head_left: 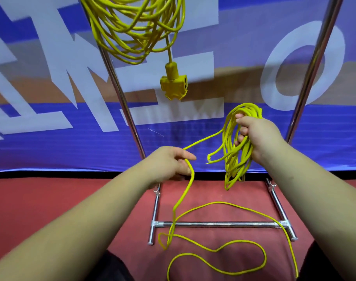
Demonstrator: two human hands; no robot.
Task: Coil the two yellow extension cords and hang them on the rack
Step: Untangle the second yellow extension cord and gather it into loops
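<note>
Fingers of the right hand [254,136] curl round a half-made coil of the second yellow cord [234,167], held up before the rack [219,224]. The left hand [171,163] pinches the same cord's free run, which trails in loose loops over the red floor [71,199]. Above, the first cord [132,31] hangs coiled, its socket end [174,86] dangling.

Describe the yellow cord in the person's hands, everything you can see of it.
The cord is thin, yellow and looks flexible. Part of it is gathered in long, uneven loops gripped by the right hand and hanging below it; a short loose end pokes out leftward. One strand runs to the left hand, which pinches it. From there it drops to the red floor and sprawls in loose curves, crossing the rack's base bar. No plug shows on it.
</note>
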